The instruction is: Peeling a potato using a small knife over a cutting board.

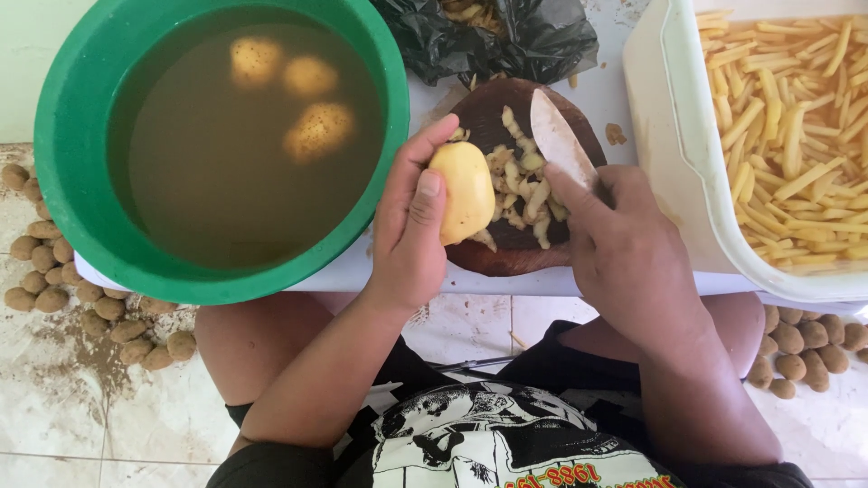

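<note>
My left hand (409,226) holds a peeled yellow potato (463,190) upright over a round dark wooden board (506,258). My right hand (624,244) grips a knife, its pale blade (559,140) pointing up and away, just right of the potato and apart from it. A pile of potato peelings (523,190) lies on the board under both hands.
A green basin (72,154) of murky water with three potatoes (307,99) sits at the left. A white tub (678,154) of cut potato sticks stands at the right. A black plastic bag (515,36) lies behind the board. Small unpeeled potatoes (54,271) lie on the tiled floor on both sides.
</note>
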